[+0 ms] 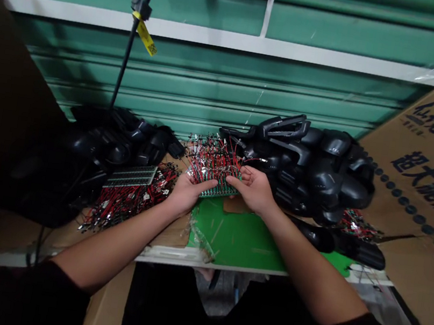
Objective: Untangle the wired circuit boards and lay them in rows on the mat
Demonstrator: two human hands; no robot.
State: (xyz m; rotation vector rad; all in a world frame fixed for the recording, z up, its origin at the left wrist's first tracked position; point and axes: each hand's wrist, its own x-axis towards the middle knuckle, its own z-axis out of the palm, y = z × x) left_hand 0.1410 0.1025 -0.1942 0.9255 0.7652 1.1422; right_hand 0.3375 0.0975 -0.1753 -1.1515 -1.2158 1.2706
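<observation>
- Held item: a wired circuit-board panel point(217, 191) is at the far edge of the green mat point(246, 240), back from the desk's front edge point(174, 256).
- Grip: the left hand point(184, 194) and right hand point(258, 191) pinch the panel's two ends, thumbs on top; the fingers beneath are largely hidden, so their spread cannot be told.
- Risk: uneven thumb pressure could flex the panel and crack solder joints.
- Risk: upright red and black leads point(214, 154) could snag on the black plastic housings point(314, 169) just beside them and pull loose.
- Risk: leftward drift could tangle these leads with the second wired panel point(131, 177).
- Risk: the clear plastic scrap point(204, 243) near the mat's front left corner could catch a sleeve or wire.
</observation>
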